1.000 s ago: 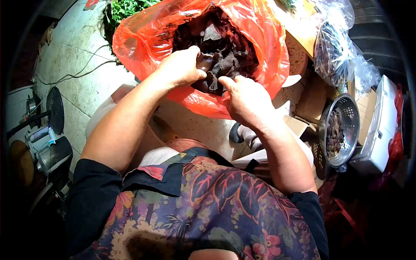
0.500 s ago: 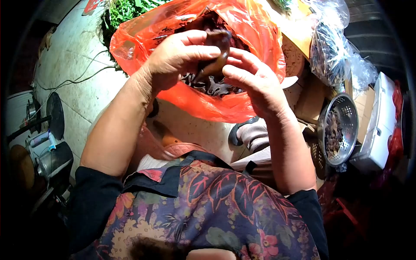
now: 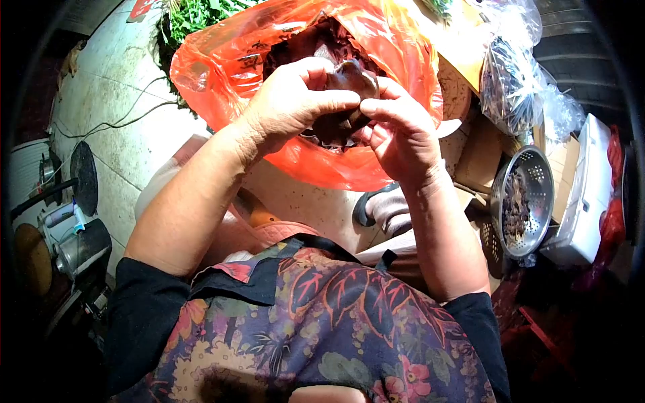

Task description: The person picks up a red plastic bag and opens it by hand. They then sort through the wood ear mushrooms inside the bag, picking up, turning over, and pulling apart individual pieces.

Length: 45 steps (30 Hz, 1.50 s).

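A dark brown, smooth, floppy piece of wood ear mushroom point(image 3: 351, 82) is held up between both hands. My left hand point(image 3: 285, 104) pinches its left side, thumb across the front. At the right edge, my right hand point(image 3: 406, 131) grips it between thumb and fingers. Below the hands stands a wide-mouthed red plastic bag point(image 3: 222, 87), its rim spread out. More dark wood ears point(image 3: 322, 40) fill the bag, partly hidden by my hands.
On the right, a steel colander point(image 3: 543, 195) holds small dark pieces, beside a white foam box point(image 3: 583, 195). Clear plastic bags point(image 3: 510, 80) lie above it. Green leafy vegetables point(image 3: 195, 20) sit behind the red bag. A thin cable point(image 3: 124, 126) crosses the floor on the left.
My right hand has moved in and closed on the mushroom's right edge. My left hand has shifted slightly right, and the mushroom now shows a broader face.
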Each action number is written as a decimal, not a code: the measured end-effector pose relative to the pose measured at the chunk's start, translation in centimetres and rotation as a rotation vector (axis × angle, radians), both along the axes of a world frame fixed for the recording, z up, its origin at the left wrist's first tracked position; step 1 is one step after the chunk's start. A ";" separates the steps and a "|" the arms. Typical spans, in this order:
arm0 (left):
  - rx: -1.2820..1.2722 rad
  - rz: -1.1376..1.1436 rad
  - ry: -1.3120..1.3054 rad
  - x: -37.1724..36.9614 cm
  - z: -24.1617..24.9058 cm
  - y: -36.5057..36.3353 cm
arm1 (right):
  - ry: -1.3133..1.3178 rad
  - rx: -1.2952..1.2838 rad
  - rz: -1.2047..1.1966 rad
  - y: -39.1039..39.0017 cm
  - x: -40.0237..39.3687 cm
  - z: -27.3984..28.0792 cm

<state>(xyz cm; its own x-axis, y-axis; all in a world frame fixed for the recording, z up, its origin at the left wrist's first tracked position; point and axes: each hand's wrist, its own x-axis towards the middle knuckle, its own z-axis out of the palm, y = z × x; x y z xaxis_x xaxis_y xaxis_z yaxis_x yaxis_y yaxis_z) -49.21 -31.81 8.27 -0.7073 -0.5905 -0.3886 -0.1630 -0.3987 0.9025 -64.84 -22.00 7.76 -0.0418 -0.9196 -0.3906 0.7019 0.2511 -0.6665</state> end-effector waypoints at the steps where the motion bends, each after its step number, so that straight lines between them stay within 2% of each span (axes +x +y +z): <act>1: 0.036 -0.011 0.033 0.0 -0.4 -0.1 | -0.028 -0.010 -0.002 0.0 -0.1 0.0; 6: 0.071 -0.012 0.146 0.1 -1.1 0.0 | -0.037 -0.035 0.026 -0.1 -0.4 -0.1; 9: 0.095 0.007 0.167 0.0 -1.5 -0.1 | 0.071 -0.078 -0.006 -0.2 -0.8 -0.9; 11: 0.282 0.027 0.250 -0.2 -1.3 0.2 | 0.141 -0.166 -0.012 -0.2 -1.1 -1.1; 16: 0.281 0.085 0.283 -0.1 -1.3 -0.3 | 0.186 -0.063 -0.052 -0.4 -0.6 0.3; 19: 0.135 0.134 0.286 -0.2 -1.4 -0.3 | 0.196 0.017 -0.047 -0.3 -0.9 0.3; 21: 0.158 0.118 0.291 0.0 -1.2 -0.1 | 0.171 0.038 0.010 -0.2 -0.9 0.7; 25: 0.242 0.094 0.278 0.1 -1.5 -0.1 | 0.223 -0.029 0.016 -0.4 -1.1 0.1; 32: 0.216 0.107 0.266 -0.3 -1.1 0.4 | 0.244 -0.097 -0.021 -0.4 -0.2 0.0; 38: 0.097 0.140 0.223 -0.3 -1.7 0.1 | 0.293 -0.037 -0.061 -0.3 -0.2 -0.1; 40: -0.069 0.076 0.083 -0.1 -1.4 -0.1 | 0.302 -0.009 -0.046 -0.2 -0.1 0.1; 45: -0.183 0.008 -0.040 0.1 -0.3 0.1 | 0.413 0.010 0.003 0.0 -0.6 -0.7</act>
<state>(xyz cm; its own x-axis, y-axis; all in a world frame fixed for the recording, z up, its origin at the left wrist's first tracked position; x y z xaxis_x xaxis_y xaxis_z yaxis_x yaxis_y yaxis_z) -49.07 -31.67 7.95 -0.6887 -0.6593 -0.3016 -0.1977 -0.2294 0.9530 -65.49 -22.03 7.05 -0.1938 -0.9162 -0.3507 0.3753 0.2610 -0.8894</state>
